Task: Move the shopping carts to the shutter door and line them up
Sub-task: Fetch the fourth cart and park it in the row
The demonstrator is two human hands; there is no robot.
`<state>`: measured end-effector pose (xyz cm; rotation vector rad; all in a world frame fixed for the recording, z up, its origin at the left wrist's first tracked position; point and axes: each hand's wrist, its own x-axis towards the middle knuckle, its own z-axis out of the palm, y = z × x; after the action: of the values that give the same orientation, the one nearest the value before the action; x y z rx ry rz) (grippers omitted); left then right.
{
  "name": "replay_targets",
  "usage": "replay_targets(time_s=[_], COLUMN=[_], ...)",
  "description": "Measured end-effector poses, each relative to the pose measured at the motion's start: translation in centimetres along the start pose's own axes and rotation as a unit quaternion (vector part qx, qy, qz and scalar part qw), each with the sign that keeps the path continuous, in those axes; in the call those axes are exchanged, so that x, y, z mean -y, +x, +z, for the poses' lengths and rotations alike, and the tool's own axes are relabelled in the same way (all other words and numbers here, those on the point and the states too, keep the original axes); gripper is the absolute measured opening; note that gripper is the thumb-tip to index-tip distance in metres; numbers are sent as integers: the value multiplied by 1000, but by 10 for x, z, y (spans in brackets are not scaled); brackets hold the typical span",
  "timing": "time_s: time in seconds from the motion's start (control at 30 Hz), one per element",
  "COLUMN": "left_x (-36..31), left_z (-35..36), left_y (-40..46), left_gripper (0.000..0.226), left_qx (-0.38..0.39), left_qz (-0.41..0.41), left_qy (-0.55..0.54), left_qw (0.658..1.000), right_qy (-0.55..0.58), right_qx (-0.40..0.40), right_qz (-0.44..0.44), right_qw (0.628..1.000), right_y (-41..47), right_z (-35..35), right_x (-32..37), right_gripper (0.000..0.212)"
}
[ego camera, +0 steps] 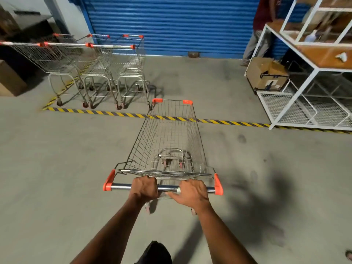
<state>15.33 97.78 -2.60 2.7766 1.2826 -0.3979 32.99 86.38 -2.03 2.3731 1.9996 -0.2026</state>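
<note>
Both hands, left hand [145,187] and right hand [191,191], grip the handle [167,188] of an empty wire shopping cart [169,138] with orange corners.

Shopping cart [167,141] centre, empty, its front end over the floor tape line [114,113] that runs left to right. Left hand [144,187] and right hand [192,191] side by side on the cart handle [167,187]. Three parked carts [95,61], possibly more, side by side far left beyond the tape, before the shutter door [171,25]. Rack [312,77] at right, cardboard box [266,73] on the floor beside it. Person [261,29] stands behind the rack, by the shutter.
</note>
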Motion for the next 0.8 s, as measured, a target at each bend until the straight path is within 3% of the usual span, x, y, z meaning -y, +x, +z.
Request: replay_targets(time_s=[0.17, 0.4, 0.53, 0.8], left_x=[39, 100, 137, 176], left_z=[-16, -64, -74, -98], left_y=[84, 215, 286, 450], left_gripper=[44, 28, 34, 37], left_qx=[9, 45, -2, -7], left_qz=[-26, 84, 28, 64], left_qy=[-18, -134, -29, -34], left_qw=[999, 986, 999, 997], right_qy=[-4, -9, -18, -25], right_qx=[-15, -8, -17, 3], right_qz=[-11, 13, 21, 32], right_qw=[1000, 1000, 999, 999], right_y=[92, 227, 308, 471], right_z=[-8, -34, -47, -57], right_x=[-14, -51, -72, -134], right_gripper=[82, 77, 73, 87])
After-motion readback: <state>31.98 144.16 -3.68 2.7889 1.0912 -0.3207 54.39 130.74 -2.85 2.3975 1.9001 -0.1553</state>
